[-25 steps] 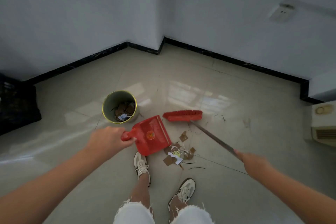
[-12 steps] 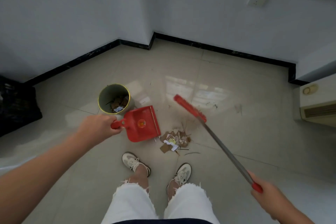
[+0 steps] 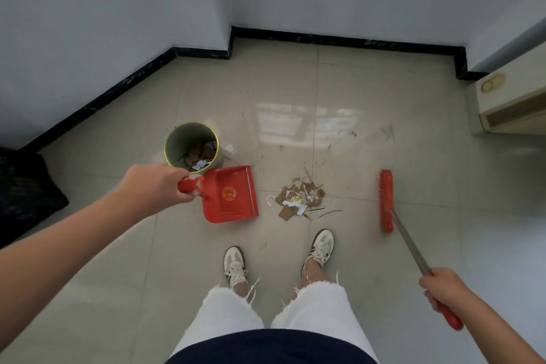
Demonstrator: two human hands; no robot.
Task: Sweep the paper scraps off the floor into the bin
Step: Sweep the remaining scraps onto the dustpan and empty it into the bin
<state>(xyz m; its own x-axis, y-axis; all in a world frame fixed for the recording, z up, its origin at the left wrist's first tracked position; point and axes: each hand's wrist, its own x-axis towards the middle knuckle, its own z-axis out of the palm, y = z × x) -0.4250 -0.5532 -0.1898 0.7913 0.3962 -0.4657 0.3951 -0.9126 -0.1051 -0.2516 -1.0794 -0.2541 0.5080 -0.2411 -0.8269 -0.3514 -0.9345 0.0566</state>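
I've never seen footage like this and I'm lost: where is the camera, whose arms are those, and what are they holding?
There is no machine here. The camera sits on a person's head and looks down, so both arms are that person's own. The left hand grips the handle of a red dustpan, next to a round bin that already has some scraps inside. The right hand holds the long handle of a red broom, whose head is to the right of a small pile of paper scraps on the tiled floor. The pile lies between dustpan and broom, just ahead of the person's white shoes.
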